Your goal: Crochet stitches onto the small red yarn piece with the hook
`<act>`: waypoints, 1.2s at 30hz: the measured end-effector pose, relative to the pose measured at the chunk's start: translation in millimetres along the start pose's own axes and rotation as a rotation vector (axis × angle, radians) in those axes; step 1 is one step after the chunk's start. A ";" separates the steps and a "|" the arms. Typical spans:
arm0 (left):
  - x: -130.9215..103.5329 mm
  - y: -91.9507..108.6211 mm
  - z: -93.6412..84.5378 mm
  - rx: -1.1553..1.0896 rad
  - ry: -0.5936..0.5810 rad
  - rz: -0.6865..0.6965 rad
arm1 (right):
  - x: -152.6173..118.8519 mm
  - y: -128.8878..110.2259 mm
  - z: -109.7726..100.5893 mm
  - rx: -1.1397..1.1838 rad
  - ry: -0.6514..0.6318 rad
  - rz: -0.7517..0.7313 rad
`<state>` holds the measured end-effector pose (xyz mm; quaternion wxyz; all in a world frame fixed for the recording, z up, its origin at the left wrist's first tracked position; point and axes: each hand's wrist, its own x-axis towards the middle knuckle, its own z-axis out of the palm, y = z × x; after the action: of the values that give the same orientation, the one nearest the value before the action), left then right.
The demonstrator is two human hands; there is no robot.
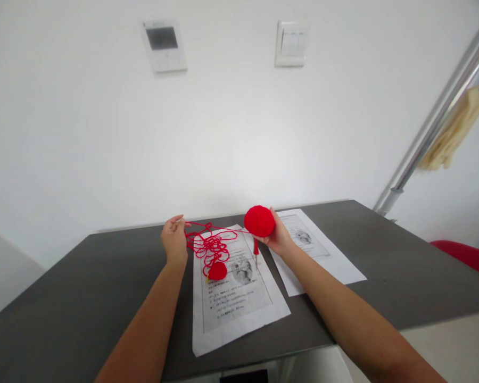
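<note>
A ball of red yarn [259, 221] rests in my right hand [277, 236], the fingers wrapped around its lower right side. My left hand [175, 236] is closed on the red yarn strand [227, 229], which stretches across to the ball. Loose tangled yarn [211, 246] hangs and lies between the hands, over a printed sheet [239, 319]. On that sheet is a small rounded red piece [217, 271] with a yellow bit at its edge. Below the ball a slim tool with a red handle [256, 246] and a thin metal end is partly hidden.
Both sheets lie on a dark grey table [115, 276] against a white wall; the second printed sheet [335, 266] is under my right forearm. A red chair edge [463, 258] shows at right, near a metal pole [435, 122] with a beige cloth [455, 127].
</note>
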<state>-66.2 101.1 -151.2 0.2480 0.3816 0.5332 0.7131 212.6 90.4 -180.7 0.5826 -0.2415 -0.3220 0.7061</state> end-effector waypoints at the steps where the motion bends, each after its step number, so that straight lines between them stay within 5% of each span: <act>1: -3.0 -0.6 1.1 0.021 -0.054 -0.013 | 0.4 1.5 0.6 -0.015 -0.003 0.017; 5: -29.2 3.7 14.7 0.046 -0.258 -0.025 | -4.8 5.8 14.0 -0.085 -0.070 0.062; 11: -76.7 11.8 39.4 -0.065 -0.729 -0.176 | -19.3 11.1 36.8 -0.229 -0.178 0.027; 23: -73.4 18.0 32.5 -0.167 -0.952 -0.485 | -21.1 10.9 32.3 -0.434 -0.066 -0.131; 30: -68.3 13.6 33.1 -0.055 -0.915 -0.476 | -21.8 12.5 36.1 -0.482 0.051 -0.245; 36: -50.4 18.3 25.0 -0.154 -0.570 -0.290 | -13.0 12.6 24.2 -0.420 0.085 -0.181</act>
<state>-15.5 71.3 -144.5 0.5142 0.4661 0.4358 0.5731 189.5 72.1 -174.1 0.5938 -0.3571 -0.4572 0.5576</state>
